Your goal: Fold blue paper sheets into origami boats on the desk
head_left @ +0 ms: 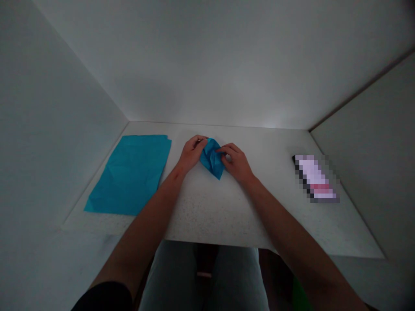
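Note:
A small folded piece of blue paper (212, 160), with creases and a pocket-like fold in its middle, is between my hands at the centre of the white tabletop (214, 216). My left hand (193, 151) pinches its upper left edge between thumb and fingers. On the other side, my right hand (235, 160) has its thumb and index finger closed on the right edge, the index fingertip lying over the fold. One corner of the paper points down toward me. My fingers hide parts of both side edges.
Several sheets of blue paper (129, 175) lie stacked to the left, partly behind my left forearm. On the right rests a phone (316, 178) with a blurred, lit screen. White walls (207, 77) close in the tabletop at the back and on both sides.

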Available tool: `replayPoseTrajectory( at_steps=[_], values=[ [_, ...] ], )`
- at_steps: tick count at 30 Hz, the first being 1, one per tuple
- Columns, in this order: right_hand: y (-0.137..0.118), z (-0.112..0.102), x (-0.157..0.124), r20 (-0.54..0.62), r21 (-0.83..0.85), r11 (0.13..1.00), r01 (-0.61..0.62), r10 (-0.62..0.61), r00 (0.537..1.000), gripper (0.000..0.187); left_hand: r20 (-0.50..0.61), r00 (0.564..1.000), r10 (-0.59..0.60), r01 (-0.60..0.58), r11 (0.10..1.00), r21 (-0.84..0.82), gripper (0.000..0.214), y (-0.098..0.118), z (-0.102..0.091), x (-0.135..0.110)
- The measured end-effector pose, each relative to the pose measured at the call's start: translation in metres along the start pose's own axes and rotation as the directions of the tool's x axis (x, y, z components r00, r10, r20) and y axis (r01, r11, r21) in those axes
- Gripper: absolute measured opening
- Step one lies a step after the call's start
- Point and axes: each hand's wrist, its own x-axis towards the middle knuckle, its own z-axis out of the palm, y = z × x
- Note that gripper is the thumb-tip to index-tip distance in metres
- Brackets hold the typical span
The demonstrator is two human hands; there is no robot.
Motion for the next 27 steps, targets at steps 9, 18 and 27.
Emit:
replayPoseTrajectory(
  at_steps=[9, 18, 27],
  values=[
    [-0.013, -0.009, 0.001, -0.056, -0.227, 0.974, 0.009, -0.023, 0.998, 0.028, -0.019, 0.962, 0.273, -0.263, 0.940, 0.217, 0.032, 0.024, 0.003, -0.012],
    [-0.024, -0.018, 0.005, -0.025, -0.363, 0.931, 0.034, -0.046, 0.999, 0.029, -0.108, 0.919, 0.379, -0.349, 0.910, 0.224, 0.045, 0.047, 0.013, -0.022],
    [-0.029, -0.015, 0.003, -0.072, -0.370, 0.927, 0.053, -0.086, 0.994, 0.050, -0.223, 0.973, 0.058, -0.086, 0.989, -0.117, 0.055, 0.020, 0.009, -0.006]
  ],
)
